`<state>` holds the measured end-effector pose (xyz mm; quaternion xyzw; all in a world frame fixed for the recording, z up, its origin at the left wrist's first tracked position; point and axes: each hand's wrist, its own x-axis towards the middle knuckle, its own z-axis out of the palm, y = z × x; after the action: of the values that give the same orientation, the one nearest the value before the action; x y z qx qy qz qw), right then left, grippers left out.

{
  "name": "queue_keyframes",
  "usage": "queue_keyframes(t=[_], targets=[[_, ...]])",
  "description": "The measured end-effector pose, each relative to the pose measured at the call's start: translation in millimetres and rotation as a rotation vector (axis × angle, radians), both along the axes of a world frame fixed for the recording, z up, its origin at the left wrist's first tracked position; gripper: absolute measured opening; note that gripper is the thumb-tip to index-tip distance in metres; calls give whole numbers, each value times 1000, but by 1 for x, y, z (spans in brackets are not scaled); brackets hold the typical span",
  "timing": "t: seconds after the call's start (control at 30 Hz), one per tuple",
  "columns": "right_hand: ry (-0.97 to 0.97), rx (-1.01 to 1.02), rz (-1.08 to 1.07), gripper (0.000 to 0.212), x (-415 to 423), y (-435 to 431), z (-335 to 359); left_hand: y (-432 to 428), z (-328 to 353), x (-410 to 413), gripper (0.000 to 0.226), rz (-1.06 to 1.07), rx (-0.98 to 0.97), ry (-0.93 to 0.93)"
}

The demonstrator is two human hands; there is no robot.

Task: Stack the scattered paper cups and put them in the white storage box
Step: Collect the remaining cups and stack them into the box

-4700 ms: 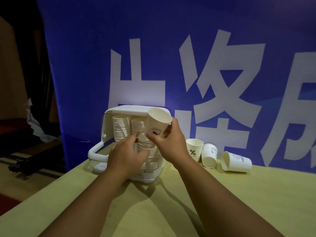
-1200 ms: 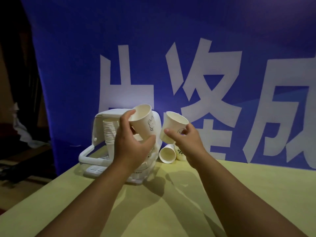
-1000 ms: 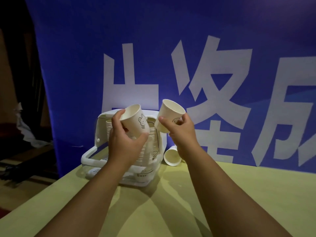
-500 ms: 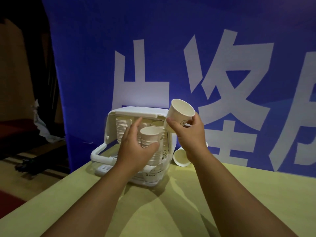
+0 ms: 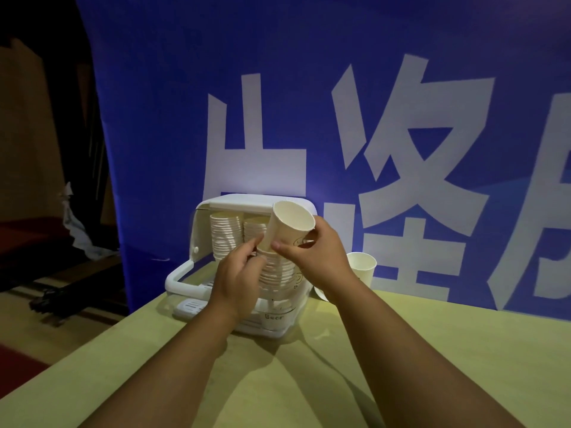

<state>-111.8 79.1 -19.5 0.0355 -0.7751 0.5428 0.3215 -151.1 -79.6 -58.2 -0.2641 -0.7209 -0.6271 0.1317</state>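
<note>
The white storage box (image 5: 197,233) stands open at the table's back, with stacks of paper cups (image 5: 225,236) inside. My right hand (image 5: 321,261) grips a single paper cup (image 5: 290,225), tilted, its base just above the front stack (image 5: 278,271) in the box. My left hand (image 5: 238,281) is at that stack's top, thumb and fingers closed on its upper rim. One loose cup (image 5: 362,268) stands upright right of the box. A second cup (image 5: 319,294) lies behind my right wrist, mostly hidden.
The yellow-green table (image 5: 417,350) ends at its left edge just left of the box, with a dark floor below. A blue banner (image 5: 173,118) with large white characters hangs right behind the box. The box's white handle (image 5: 177,278) sticks out to the left.
My left hand has lowered its cup onto the front stack and stays there. My right hand has carried its cup left, from beside the box to over that stack.
</note>
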Motion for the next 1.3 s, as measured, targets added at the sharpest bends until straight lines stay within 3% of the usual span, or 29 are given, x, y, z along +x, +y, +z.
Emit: queue_keyframes(t=[0.13,0.3,0.4,0.47,0.8,0.87,0.93,1.0,1.07,1.2,1.3], targets=[[-42,21,55,82,1,4,1,0,3,0,55,6,89,-40],[13,99,-90,47,-4,7,-6,2,5,-1,53,19,118,-36],[-11,144,-115,35,-9,9,-15,2,4,-2,29,83,72,9],[-30,145,-117,31,-11,11,-19,3,4,-3,25,132,44,24],[-82,124,-71,35,-8,16,-21,4,4,-4,28,175,23,16],[-91,94,-83,34,-2,21,-20,5,4,2,29,246,2,78],[-108,63,-143,25,4,29,-22,8,5,12,33,380,-18,259],[-145,55,-218,14,11,42,-28,15,5,27,25,454,2,470],[-188,59,-284,15,19,60,-36,31,2,43,10,412,-21,547],[-252,119,-384,24,38,94,-60,77,-18,60,7,237,-209,319],[-338,115,-378,47,39,111,-80,109,-42,54,15,140,-407,90]])
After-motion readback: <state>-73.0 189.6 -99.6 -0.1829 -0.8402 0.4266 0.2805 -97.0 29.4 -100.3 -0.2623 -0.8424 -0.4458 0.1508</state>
